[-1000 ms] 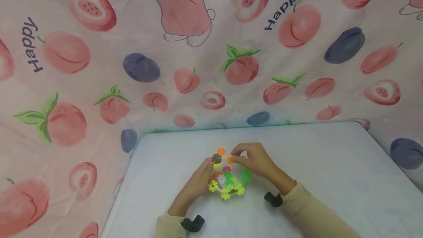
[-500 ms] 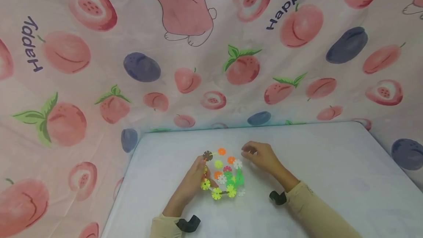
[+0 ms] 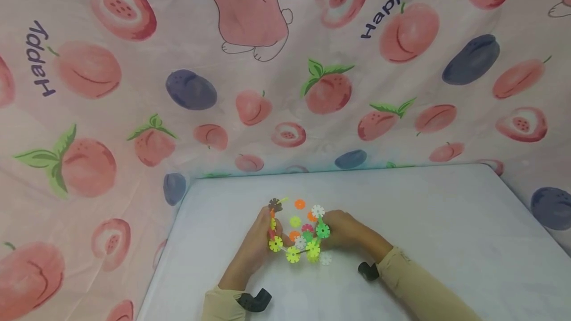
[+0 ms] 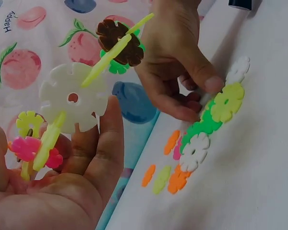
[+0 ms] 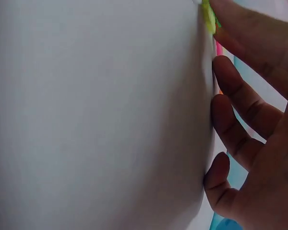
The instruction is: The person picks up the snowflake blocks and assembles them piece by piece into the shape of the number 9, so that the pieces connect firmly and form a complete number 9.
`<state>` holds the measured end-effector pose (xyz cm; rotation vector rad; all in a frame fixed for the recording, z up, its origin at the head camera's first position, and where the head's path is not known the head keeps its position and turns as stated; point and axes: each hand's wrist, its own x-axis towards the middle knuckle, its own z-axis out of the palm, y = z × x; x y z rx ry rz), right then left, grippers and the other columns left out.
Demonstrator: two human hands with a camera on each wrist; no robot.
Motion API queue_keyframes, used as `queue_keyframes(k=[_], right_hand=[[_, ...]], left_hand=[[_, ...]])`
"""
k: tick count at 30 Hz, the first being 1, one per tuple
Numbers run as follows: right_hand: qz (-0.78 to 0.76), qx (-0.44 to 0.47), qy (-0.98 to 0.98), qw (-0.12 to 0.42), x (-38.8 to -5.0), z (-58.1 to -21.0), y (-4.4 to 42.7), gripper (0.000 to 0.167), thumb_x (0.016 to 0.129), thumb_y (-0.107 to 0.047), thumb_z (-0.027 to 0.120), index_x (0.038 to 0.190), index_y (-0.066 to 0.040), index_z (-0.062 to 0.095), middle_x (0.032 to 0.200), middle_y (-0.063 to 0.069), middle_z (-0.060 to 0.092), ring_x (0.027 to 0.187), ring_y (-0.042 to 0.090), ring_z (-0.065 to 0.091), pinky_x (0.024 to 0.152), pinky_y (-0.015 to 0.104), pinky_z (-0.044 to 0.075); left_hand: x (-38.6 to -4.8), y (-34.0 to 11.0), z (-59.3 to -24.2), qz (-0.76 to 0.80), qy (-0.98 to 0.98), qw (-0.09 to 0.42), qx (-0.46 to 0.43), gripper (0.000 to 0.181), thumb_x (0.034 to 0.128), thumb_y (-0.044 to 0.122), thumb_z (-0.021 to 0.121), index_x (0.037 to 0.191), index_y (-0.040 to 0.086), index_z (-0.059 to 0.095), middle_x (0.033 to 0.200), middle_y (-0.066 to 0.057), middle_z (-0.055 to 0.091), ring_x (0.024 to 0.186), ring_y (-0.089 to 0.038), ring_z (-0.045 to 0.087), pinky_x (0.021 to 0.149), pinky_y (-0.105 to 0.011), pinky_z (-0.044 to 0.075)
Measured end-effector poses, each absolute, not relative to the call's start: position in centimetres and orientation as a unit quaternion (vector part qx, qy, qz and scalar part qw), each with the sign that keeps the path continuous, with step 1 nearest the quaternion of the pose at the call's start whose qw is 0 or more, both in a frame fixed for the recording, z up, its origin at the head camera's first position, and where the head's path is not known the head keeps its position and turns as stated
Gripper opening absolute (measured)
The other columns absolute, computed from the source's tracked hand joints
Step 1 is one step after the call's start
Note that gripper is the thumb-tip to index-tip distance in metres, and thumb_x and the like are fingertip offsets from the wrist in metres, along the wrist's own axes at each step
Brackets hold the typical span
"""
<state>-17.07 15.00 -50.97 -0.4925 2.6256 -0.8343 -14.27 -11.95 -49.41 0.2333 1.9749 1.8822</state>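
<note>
Multicoloured plastic flower-disc chain (image 3: 293, 254), its bowed long axis opening forward, is being gripped above the white table (image 3: 428, 217) by the left hand (image 3: 256, 246); whether anything is being pinched by the right hand (image 3: 343, 229) cannot be told.

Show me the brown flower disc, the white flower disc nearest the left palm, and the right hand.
Brown flower disc (image 4: 115, 35): left wrist view, on its flat face.
White flower disc (image 4: 62, 96): left wrist view, on its face beside the centre hole.
Right hand (image 3: 342, 229): head view, on its back.
</note>
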Motion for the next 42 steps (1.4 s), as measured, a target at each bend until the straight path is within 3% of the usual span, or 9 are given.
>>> queue_keyframes(k=[5,11,15,18,21,25,29,36,42], right_hand=[[-0.278,-0.157,0.930,0.180,-16.7,-50.8,14.6,0.028,0.075,-0.024,0.090,0.090,-0.021,0.068,0.082,-0.007,0.060,0.078,0.015,0.053,0.071,0.032,0.047],[-0.287,-0.204,0.922,0.163,-17.1,-51.3,15.1,0.028,0.077,-0.021,0.089,0.091,-0.023,0.065,0.081,-0.009,0.059,0.078,0.013,0.052,0.073,0.031,0.046],[-0.301,-0.208,0.918,0.155,-17.5,-51.3,15.6,0.024,0.078,-0.021,0.088,0.088,-0.024,0.065,0.077,-0.009,0.058,0.076,0.011,0.051,0.070,0.030,0.045],[-0.306,-0.195,0.920,0.146,-17.7,-51.4,15.9,0.028,0.077,-0.022,0.088,0.080,-0.023,0.060,0.071,-0.007,0.053,0.071,0.011,0.048,0.064,0.028,0.043],[-0.317,-0.185,0.922,0.127,-17.9,-51.5,16.2,0.028,0.079,-0.016,0.085,0.077,-0.021,0.057,0.069,-0.006,0.050,0.069,0.011,0.047,0.062,0.027,0.040],[-0.342,-0.153,0.922,0.101,-18.2,-51.5,16.5,0.015,0.088,-0.010,0.074,0.087,-0.022,0.064,0.077,-0.008,0.057,0.076,0.011,0.052,0.068,0.029,0.046],[-0.379,-0.109,0.916,0.071,-18.4,-51.1,16.8,0.011,0.092,-0.017,0.072,0.102,-0.022,0.070,0.093,-0.007,0.066,0.088,0.014,0.059,0.079,0.034,0.052],[-0.459,-0.058,0.887,0.005,-18.5,-49.3,16.6,0.013,0.092,-0.022,0.073,0.104,-0.015,0.073,0.093,0.000,0.072,0.088,0.017,0.063,0.076,0.032,0.053],[-0.497,-0.055,0.866,0.012,-18.0,-47.2,15.3,0.018,0.089,-0.027,0.078,0.104,-0.017,0.076,0.089,-0.002,0.074,0.087,0.017,0.065,0.071,0.031,0.051]], left_hand=[[-14.4,-11.7,-49.4,0.683,0.699,0.196,0.085,0.053,0.1051,0.064,0.025,0.108,0.013,0.039,0.090,-0.008,0.065,0.093,-0.025,0.074,0.070,-0.024,0.048],[-14.4,-11.4,-49.2,0.690,0.697,0.186,0.063,0.049,0.1054,0.063,0.027,0.105,0.015,0.040,0.085,-0.001,0.053,0.093,-0.024,0.072,0.066,-0.023,0.045],[-14.4,-11.2,-49.3,0.717,0.667,0.191,0.066,0.045,0.1062,0.061,0.029,0.105,0.016,0.037,0.083,-0.001,0.047,0.085,-0.019,0.067,0.079,-0.030,0.057],[-14.3,-11.0,-49.3,0.737,0.644,0.197,0.061,0.043,0.1059,0.061,0.031,0.107,0.018,0.036,0.084,-0.001,0.045,0.080,-0.016,0.061,0.089,-0.038,0.060],[-14.3,-10.9,-49.4,0.751,0.628,0.196,0.053,0.044,0.1046,0.061,0.035,0.112,0.018,0.037,0.084,0.000,0.045,0.077,-0.015,0.057,0.090,-0.039,0.059],[-14.2,-10.8,-49.4,0.764,0.614,0.193,0.049,0.045,0.1033,0.060,0.042,0.119,0.018,0.040,0.084,0.000,0.045,0.072,-0.015,0.051,0.087,-0.036,0.058],[-14.1,-10.6,-49.4,0.769,0.607,0.197,0.046,0.043,0.1036,0.058,0.044,0.118,0.017,0.043,0.081,0.000,0.043,0.067,-0.015,0.047,0.079,-0.032,0.054],[-14.3,-10.3,-49.4,0.777,0.585,0.232,0.013,0.038,0.1054,0.053,0.046,0.115,0.016,0.048,0.077,0.002,0.043,0.063,-0.013,0.041,0.067,-0.028,0.048],[-14.4,-10.0,-49.5,0.787,0.567,0.244,0.008,0.036,0.1056,0.050,0.047,0.114,0.015,0.048,0.076,0.002,0.041,0.061,-0.011,0.039,0.063,-0.026,0.045]])
